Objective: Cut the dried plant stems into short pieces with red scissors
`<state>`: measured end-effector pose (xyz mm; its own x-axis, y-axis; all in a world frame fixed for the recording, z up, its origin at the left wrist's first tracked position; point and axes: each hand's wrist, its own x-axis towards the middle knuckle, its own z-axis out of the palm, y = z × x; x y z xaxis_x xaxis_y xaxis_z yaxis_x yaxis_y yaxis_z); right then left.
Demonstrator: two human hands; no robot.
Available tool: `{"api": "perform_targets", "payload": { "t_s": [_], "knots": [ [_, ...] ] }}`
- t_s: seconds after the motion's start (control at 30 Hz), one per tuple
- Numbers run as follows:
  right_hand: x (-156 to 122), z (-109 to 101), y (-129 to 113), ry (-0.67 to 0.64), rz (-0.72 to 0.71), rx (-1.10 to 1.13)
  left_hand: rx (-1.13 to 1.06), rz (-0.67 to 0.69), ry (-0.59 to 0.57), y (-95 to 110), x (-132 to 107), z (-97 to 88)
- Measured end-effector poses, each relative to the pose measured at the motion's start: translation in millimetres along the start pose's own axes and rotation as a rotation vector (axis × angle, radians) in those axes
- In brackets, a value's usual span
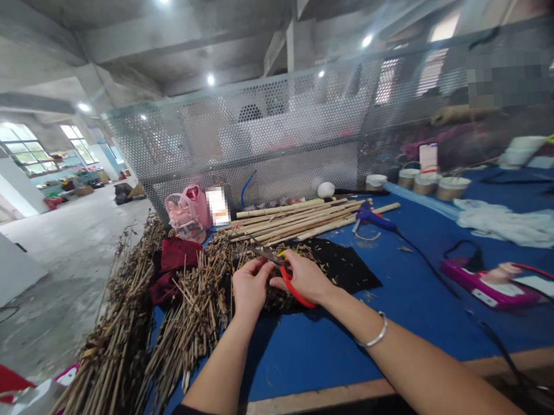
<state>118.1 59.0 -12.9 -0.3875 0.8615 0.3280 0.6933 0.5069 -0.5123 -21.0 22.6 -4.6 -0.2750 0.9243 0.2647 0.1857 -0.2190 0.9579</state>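
My right hand (pixel 305 276) grips red-handled scissors (pixel 292 287), the blades pointing up and left over a black cloth (pixel 348 269). My left hand (pixel 251 286) is closed in a pinch on a thin dry twig right at the scissor blades. Both hands hover over a heap of short twig cuttings (pixel 274 296) on the black cloth. A silver bangle (pixel 376 336) circles my right wrist.
A large pile of dry twigs (pixel 120 345) covers the left of the blue table (pixel 408 325). Bamboo sticks (pixel 301 218) and a blue glue gun (pixel 372 216) lie behind. A pink device with cables (pixel 481 285), white cloth (pixel 510 223), tape rolls (pixel 427 181), a pink bag (pixel 189 213) and a perforated metal screen (pixel 272 138) are around.
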Motion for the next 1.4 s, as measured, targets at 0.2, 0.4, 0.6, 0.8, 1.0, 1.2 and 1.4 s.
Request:
{"api": "perform_targets", "payload": {
  "t_s": [0.2,0.4,0.6,0.8,1.0,1.2,1.4],
  "knots": [
    [-0.1,2.0,-1.4,-0.016,0.071,0.035,-0.003,0.017,0.011,-1.6,0.9,-2.2],
    [3.2,3.0,4.2,0.004,0.03,0.151,-0.022,0.009,0.036,-4.2,2.2,-2.7],
    [6.6,4.0,9.7,-0.081,-0.007,0.371,-0.084,-0.086,-0.032,0.2,0.5,-2.2],
    [8.1,2.5,15.0,-0.02,-0.007,0.303,-0.12,-0.124,-0.04,2.4,-0.1,-1.1],
    [6.2,-0.4,10.4,0.031,-0.019,0.556,-0.238,-0.145,-0.032,-0.7,-1.1,2.9],
    [2.5,8.9,5.5,0.02,0.044,1.013,-0.207,-0.179,-0.266,-2.4,-8.0,13.3],
    [-1.9,23.0,2.4,-0.025,0.074,1.153,-0.019,0.041,0.04,-5.1,-5.2,11.6]
  ]
}}
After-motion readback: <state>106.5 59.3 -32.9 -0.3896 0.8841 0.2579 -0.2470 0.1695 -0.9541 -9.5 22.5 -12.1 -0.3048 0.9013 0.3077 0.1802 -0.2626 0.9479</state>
